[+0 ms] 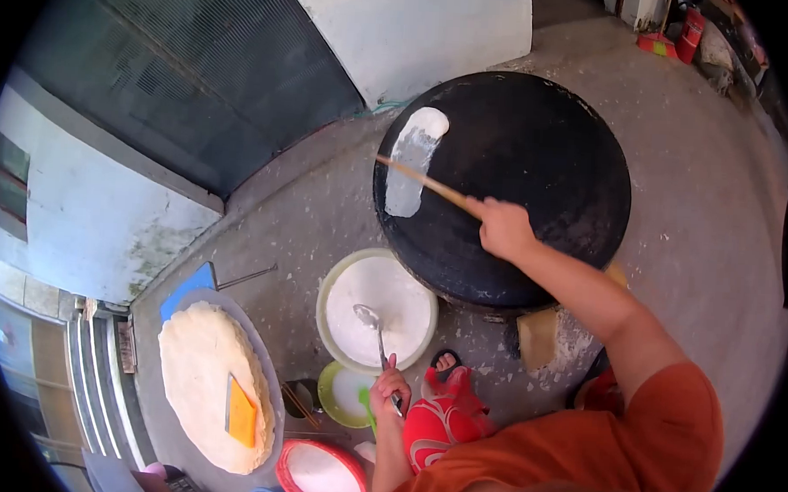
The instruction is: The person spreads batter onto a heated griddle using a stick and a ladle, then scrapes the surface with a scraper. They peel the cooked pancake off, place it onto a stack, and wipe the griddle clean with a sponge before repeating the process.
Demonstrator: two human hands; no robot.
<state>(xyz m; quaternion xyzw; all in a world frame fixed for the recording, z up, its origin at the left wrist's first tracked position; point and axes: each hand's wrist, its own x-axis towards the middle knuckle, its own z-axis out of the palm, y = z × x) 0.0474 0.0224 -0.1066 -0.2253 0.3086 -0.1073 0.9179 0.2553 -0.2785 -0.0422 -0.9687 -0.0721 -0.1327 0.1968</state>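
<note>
My right hand (pixel 505 227) is closed around a thin wooden spreader (pixel 445 193), which reaches left over the large round black griddle (pixel 539 156). Its tip end crosses a streak of white batter (pixel 405 192) near the griddle's left side; the streak is thicker at its far end. My left hand (pixel 391 388) grips the handle of a metal ladle (pixel 367 316). The ladle's bowl is over a wide pale tub (pixel 322 315) filled with white batter, beside the griddle's near edge.
Left on the floor, a stack of thin round flatbreads (pixel 199 378) carries an orange scraper (pixel 242 413). A green bowl (pixel 324 391) and a red basin (pixel 286 470) of white contents stand near my legs. A blue dustpan-like piece (pixel 190 288) lies by the wall.
</note>
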